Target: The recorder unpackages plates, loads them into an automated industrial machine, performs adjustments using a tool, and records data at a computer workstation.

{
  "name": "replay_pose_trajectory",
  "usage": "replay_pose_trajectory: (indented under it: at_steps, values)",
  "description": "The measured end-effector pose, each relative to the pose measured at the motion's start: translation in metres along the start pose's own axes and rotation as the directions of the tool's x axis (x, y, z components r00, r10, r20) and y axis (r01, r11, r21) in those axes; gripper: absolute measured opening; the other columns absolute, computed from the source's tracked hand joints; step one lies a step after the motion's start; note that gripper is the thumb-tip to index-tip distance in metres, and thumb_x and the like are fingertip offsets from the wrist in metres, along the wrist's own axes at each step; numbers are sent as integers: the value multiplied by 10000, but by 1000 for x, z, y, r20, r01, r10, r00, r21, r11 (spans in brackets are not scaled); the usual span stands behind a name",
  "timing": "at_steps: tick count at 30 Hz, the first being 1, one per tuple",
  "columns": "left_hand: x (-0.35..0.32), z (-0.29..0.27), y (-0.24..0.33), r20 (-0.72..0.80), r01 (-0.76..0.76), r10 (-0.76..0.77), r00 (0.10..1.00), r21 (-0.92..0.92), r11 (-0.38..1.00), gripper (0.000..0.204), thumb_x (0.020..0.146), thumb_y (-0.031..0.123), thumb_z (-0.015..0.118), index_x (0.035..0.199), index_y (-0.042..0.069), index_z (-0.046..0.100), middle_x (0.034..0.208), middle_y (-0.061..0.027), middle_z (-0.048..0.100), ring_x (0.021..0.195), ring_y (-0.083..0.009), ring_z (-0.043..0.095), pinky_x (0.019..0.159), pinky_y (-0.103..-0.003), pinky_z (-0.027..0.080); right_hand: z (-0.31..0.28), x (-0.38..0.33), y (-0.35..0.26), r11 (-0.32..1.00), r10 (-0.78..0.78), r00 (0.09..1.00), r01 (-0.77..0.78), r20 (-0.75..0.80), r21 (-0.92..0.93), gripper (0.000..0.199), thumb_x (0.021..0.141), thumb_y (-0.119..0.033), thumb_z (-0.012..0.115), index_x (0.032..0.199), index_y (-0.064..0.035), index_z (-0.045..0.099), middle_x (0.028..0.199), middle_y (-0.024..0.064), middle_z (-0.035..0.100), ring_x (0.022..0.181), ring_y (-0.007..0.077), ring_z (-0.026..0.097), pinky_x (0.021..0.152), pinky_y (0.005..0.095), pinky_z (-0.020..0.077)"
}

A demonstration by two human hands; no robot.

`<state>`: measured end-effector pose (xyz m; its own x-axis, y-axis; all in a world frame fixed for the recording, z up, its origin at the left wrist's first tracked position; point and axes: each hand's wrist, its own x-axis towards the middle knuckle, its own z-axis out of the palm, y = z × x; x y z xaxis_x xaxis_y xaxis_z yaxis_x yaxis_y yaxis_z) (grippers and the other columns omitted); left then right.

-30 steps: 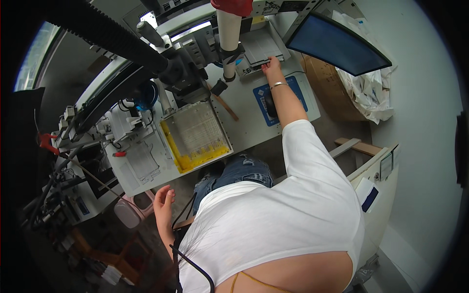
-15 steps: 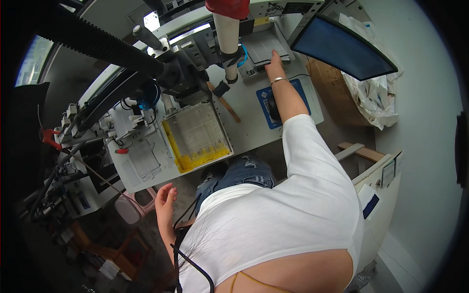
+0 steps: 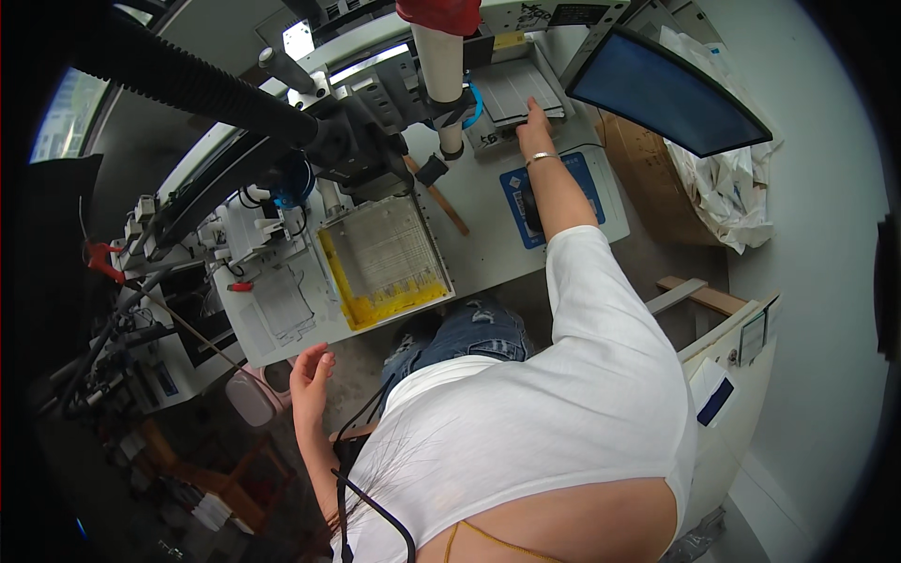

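Currently right hand (image 3: 535, 136) stretched out, fingertips resting on the grey keyboard (image 3: 519, 89) at the far edge of the white bench (image 3: 488, 235) beside the dark monitor (image 3: 666, 89), nothing gripped; left hand (image 3: 310, 371) hangs below the bench edge, fingers loose, empty.

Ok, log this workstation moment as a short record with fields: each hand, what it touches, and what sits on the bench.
right hand: stretched forward, fingers on the grey ridged keypad
left hand: hanging low beside the bench edge, open, holding nothing
bench: white tabletop
near right forearm: blue rectangular mat
centre: yellow-rimmed mesh frame
upper right: dark flat monitor
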<state>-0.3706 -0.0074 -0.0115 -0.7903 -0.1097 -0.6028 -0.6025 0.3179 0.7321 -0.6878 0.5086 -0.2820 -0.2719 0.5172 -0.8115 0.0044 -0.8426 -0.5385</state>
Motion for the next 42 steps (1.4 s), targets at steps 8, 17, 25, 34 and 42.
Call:
replay_pose_trajectory:
  at_steps: [8,17,25,34,42]
  values:
    - [18,10,36,75,-81,75,994,81,993,257,891,139,585,1119,24,565,949,-18,619,870,-81,552,748,-213,420,-42,-52,-5,983,-182,982,183,58,-14,605,734,-130,758,1195,118,455,1244,215,507,1142,279,499,950,360,398]
    - [49,84,105,581,-227,91,809,167,959,281,929,183,536,1147,9,573,950,-51,632,904,-105,569,824,-240,435,-218,-121,-30,998,-56,914,52,403,19,376,801,-40,678,1144,15,532,1088,102,602,981,218,591,867,358,484]
    - [79,205,107,764,-79,33,645,24,997,568,963,477,340,1295,30,452,1251,-122,520,1169,-206,472,1003,-337,348,-306,-283,-71,946,299,814,-186,499,-264,350,837,-94,648,1135,42,522,1066,122,612,968,208,614,853,353,512]
    - [7,219,120,882,526,-149,448,-125,842,640,945,541,283,1398,90,305,1402,-110,356,1273,-249,364,1055,-403,292,-327,-346,-84,930,274,812,-87,515,-358,374,845,-121,646,1149,52,511,1071,124,606,970,187,601,858,320,493]
    - [-8,223,113,826,456,-179,534,-103,884,708,917,587,292,1404,72,293,1400,-165,339,1278,-262,359,1039,-415,323,-332,-352,-84,962,198,807,-51,556,-269,366,851,-129,640,1161,10,503,1119,106,580,1016,171,567,885,306,471]
